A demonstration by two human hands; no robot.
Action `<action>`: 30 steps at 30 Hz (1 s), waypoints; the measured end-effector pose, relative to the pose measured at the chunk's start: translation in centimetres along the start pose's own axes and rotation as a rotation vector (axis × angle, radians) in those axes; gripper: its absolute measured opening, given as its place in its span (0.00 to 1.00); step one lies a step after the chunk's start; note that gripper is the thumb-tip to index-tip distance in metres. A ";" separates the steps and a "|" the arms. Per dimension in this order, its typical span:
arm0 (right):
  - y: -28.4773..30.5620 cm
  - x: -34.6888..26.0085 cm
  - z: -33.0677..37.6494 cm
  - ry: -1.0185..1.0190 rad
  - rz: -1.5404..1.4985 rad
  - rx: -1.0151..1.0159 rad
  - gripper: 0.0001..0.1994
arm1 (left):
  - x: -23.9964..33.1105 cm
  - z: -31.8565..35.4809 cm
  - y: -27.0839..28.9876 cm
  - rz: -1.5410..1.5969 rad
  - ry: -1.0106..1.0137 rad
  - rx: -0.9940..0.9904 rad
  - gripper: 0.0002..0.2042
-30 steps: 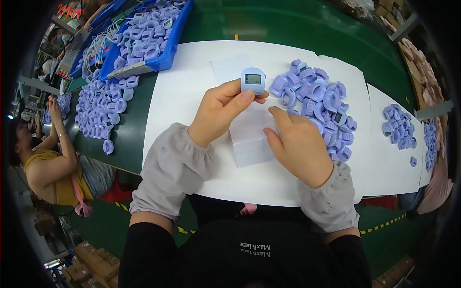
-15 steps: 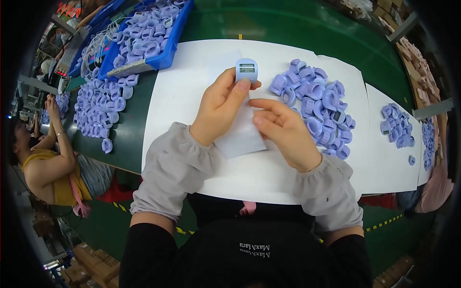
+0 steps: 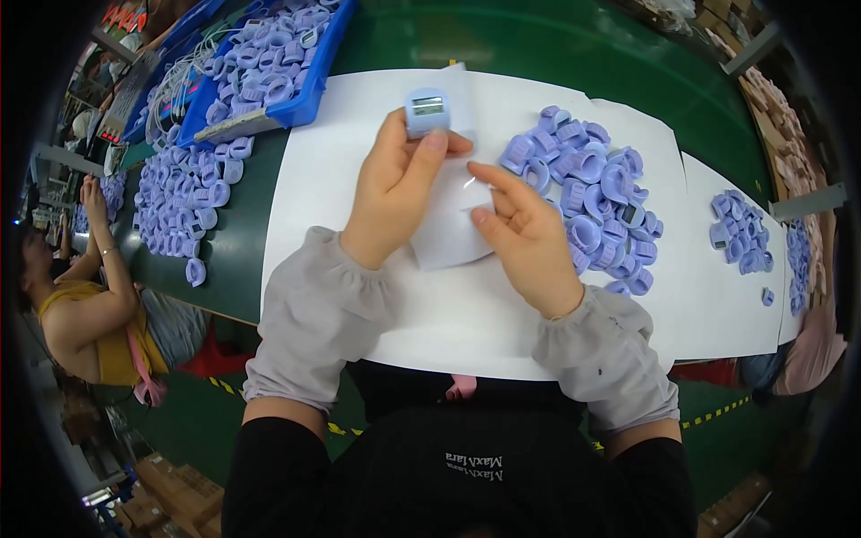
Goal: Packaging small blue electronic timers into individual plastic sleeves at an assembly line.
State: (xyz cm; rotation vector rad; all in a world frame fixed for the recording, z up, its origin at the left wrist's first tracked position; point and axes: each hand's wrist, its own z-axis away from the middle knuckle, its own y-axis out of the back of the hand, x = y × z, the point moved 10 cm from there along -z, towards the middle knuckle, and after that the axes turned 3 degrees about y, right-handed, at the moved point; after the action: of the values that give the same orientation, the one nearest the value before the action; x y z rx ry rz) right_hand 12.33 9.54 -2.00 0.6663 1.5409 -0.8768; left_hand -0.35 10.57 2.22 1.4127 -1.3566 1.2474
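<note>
A lavender ring-shaped device (image 3: 427, 111) with a small grey display is held in my left hand (image 3: 392, 184), pinched between thumb and fingers with the display facing up. A thin translucent sheet (image 3: 448, 238) runs behind that hand and reaches above it. My right hand (image 3: 531, 238) is just to the right, its thumb and index finger curled on the edge of the sheet, where a bright glint shows. Exactly how the fingertips grip it is hard to see. Close by on the right lies a pile of similar lavender devices (image 3: 587, 193).
White board (image 3: 359, 314) covers the green table before me. At the left, a blue crate (image 3: 305, 103) holds many devices, with rows of them (image 3: 184, 193) in front. Another pile (image 3: 740, 233) sits far right. A person (image 3: 99, 314) works at the left.
My left hand has moved a little left and toward me with the device, tilting it. The translucent sheet has shifted away from me, and my right hand has drawn slightly left.
</note>
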 end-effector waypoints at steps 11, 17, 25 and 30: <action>3.5 -2.6 0.0 0.109 0.169 0.192 0.15 | 1.6 0.9 -1.6 -0.502 -0.146 -0.173 0.23; 2.3 -7.4 1.0 0.639 0.869 0.259 0.07 | 1.2 1.0 -2.1 -0.537 -0.105 -0.231 0.21; 0.3 -8.4 2.0 0.783 1.107 0.239 0.10 | 1.0 1.0 -1.7 -0.523 -0.065 -0.222 0.19; -0.3 -8.3 2.2 0.806 1.147 0.224 0.10 | 1.0 0.9 -0.9 -0.560 -0.043 -0.184 0.20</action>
State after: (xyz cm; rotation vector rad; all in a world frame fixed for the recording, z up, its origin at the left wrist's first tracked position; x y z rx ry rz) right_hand 14.59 8.01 6.14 1.9612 1.3565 0.1555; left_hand 0.64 9.60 3.07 1.5486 -0.9722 0.7113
